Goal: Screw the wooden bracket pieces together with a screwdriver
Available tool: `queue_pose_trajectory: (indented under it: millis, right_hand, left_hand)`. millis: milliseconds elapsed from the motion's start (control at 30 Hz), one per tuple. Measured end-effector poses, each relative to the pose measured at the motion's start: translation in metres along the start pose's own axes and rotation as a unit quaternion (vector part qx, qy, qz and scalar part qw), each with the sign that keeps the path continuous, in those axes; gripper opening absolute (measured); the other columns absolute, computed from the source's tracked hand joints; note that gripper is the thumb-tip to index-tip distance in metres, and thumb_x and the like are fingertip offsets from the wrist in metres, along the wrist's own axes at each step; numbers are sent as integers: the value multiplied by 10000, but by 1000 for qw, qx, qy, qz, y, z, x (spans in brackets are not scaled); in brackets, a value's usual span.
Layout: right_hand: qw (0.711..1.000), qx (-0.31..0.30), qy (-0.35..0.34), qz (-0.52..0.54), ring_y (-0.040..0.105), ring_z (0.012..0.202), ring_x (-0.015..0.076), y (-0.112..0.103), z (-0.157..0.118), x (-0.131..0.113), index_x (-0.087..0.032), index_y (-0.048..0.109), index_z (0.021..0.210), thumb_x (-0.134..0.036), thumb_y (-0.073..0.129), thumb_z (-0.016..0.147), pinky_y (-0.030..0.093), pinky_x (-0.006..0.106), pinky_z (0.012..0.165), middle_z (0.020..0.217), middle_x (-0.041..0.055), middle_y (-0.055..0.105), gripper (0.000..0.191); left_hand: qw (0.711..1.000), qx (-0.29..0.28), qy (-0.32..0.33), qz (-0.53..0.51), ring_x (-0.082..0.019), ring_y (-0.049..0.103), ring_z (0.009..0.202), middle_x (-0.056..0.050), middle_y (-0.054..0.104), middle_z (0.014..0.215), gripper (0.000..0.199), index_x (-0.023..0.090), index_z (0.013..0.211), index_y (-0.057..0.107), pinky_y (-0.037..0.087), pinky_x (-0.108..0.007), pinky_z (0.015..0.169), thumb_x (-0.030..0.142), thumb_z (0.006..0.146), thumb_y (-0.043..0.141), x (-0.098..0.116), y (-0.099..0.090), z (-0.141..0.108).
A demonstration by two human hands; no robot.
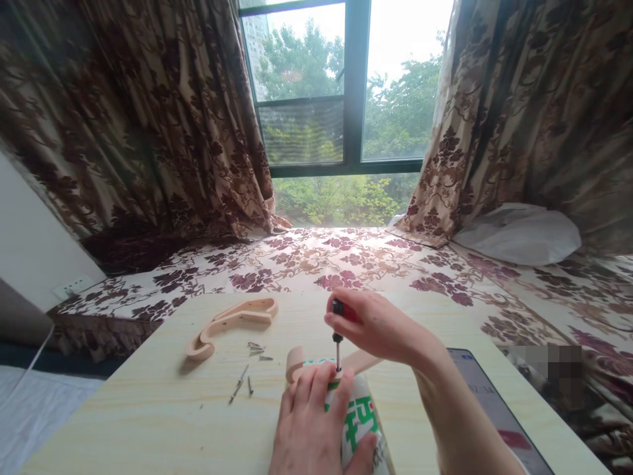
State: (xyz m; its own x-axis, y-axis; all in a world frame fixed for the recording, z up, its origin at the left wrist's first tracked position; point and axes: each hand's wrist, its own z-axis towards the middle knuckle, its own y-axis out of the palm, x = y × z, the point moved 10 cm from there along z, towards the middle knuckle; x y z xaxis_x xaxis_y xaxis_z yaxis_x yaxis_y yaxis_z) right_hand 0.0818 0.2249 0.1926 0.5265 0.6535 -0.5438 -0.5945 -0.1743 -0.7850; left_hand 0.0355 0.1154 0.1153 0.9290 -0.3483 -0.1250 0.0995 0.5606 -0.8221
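My right hand (pixel 363 323) is wrapped round the black and red handle of a screwdriver (pixel 338 349), held upright with its tip down on a curved wooden piece (pixel 295 361). Beside the tip, my left hand (pixel 314 412) presses down with its fingers on that piece and on a white package with green print (pixel 359 422) beneath it. Another curved wooden piece (pixel 237 315) lies to the left. Several screws (pixel 256 348) are scattered between that piece and my left hand, with a longer metal piece (pixel 239 384) near them.
The light wooden table (pixel 148 409) holds a tablet or phone (pixel 489 402) at the right, partly behind my right forearm. Beyond it is a ledge with floral cloth (pixel 306 254), a white bag (pixel 519 232) and a window between curtains.
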Motion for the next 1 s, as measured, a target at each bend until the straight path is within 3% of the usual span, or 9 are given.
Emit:
queue_pose_trajectory:
  millis: [133,233,333,400,567,800,1000]
  right_hand:
    - [1000,20,20,-3,436,571,108,-1,3,11,-191,519,725,-331,514,846,283,247,528,625,-11,548,185]
    - [1000,17,7,3,453,580,110,-3,2,9,-192,566,794,-335,524,843,299,241,535,641,-12,559,157]
    - [1000,-4,-10,22,474,588,107,-2,-1,2,-199,595,858,-269,516,837,316,232,549,655,-11,589,108]
    - [1000,-8,-8,19,478,589,106,-1,-2,1,-194,592,801,-248,507,834,313,234,549,652,-5,602,106]
    - [1000,15,21,-17,473,599,114,-2,-2,8,-190,554,745,-341,512,850,294,249,548,648,4,598,188]
    - [1000,-1,-25,-12,461,620,107,0,-6,-9,-189,531,792,-201,520,796,282,249,560,701,4,589,17]
    - [999,24,-5,-40,433,595,115,-2,-6,0,-197,467,718,-289,511,827,261,257,549,636,-8,525,149]
  left_hand:
    - [1000,-25,-7,-5,-261,544,1075,-69,583,1212,565,260,1287,452,495,-387,804,539,801,522,-3,8,-1]
    - [999,-40,-12,-17,-269,546,1081,-77,582,1216,570,256,1293,448,501,-404,816,537,802,522,-3,10,-1]
    - [999,-39,-17,-24,-272,544,1089,-81,587,1210,558,252,1294,448,504,-425,824,540,819,496,-3,8,-1]
    - [999,-34,-22,-29,-269,539,1098,-80,584,1216,539,254,1291,451,505,-430,828,535,832,480,-3,5,-1]
    - [998,-27,-27,-41,-267,545,1081,-85,597,1192,516,239,1262,484,507,-433,826,512,824,502,-2,0,3]
    - [996,-45,-43,-63,-273,529,1099,-81,585,1212,510,248,1251,504,488,-446,847,496,806,529,-2,2,4]
    - [989,-84,-76,-98,-283,520,1119,-89,584,1218,479,236,1240,526,472,-478,885,429,801,541,-2,4,7]
